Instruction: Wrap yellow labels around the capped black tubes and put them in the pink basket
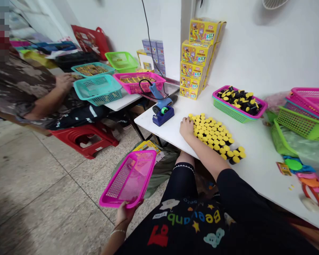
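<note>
My left hand (126, 211) grips the near rim of a pink plastic basket (103, 202), which hangs tilted above the floor to the left of my lap; nothing shows inside it. On the white table, my right hand (187, 129) rests at the left edge of a closely packed group of small black cylinders with yellow caps (214, 133). Its fingers are bent and slightly apart against the outermost pieces, and the fingertips are partly hidden. Most of the cylinders stand upright with their yellow ends facing up.
A blue tape dispenser (163, 116) and a heat gun (159, 102) lie near the table's left corner. Yellow boxes (194, 67) are stacked behind. A pink-and-green basket pair (230, 108) holds more cylinders. More baskets (303, 122) stand right. Another person (34, 85) sits left.
</note>
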A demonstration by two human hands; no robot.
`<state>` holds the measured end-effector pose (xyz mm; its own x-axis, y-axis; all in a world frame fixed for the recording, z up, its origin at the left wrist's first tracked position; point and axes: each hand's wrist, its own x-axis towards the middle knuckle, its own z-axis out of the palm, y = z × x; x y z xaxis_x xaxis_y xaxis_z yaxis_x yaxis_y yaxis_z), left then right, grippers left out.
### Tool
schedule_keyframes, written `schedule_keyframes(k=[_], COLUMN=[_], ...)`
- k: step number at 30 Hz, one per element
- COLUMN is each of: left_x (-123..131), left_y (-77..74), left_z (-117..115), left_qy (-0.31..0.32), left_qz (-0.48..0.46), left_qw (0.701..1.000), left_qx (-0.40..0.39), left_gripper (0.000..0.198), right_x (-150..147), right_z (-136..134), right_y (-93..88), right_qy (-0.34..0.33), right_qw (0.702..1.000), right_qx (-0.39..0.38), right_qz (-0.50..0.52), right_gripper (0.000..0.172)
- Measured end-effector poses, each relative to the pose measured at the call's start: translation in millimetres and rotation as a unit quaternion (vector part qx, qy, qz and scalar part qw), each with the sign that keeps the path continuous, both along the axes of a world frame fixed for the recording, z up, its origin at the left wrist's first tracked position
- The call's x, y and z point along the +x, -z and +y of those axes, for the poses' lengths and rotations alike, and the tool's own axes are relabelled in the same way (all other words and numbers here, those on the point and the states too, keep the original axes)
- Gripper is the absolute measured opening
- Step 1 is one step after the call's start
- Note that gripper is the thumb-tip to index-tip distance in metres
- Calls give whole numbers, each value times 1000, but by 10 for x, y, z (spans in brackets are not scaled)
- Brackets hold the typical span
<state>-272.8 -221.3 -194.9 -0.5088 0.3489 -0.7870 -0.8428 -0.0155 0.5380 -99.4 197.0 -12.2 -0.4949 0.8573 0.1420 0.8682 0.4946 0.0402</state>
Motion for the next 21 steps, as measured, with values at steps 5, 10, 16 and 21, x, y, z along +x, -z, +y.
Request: schedule_keyframes(k=[5,10,16,21], left_x=[-6,-9,30,73], left_y=[3,18,-23,-57], left_z=[-17,-3,21,56], left_qy=[2,6,16,19], left_qz=[10,18,22,29], left_qw=[1000,1000,999,999], left_qx=[-2,-4,-21,-28], left_gripper=[18,17,18,21], right_x=[140,269,435,585], right_z=[75,151,216,246], right_y=[8,22,25,3], right_qy=[21,40,62,71], right_qw=[1000,999,998,997], right_qx=[-1,-7,-12,-15], right_qz=[1,-2,1,1], right_gripper=[52,53,55,53])
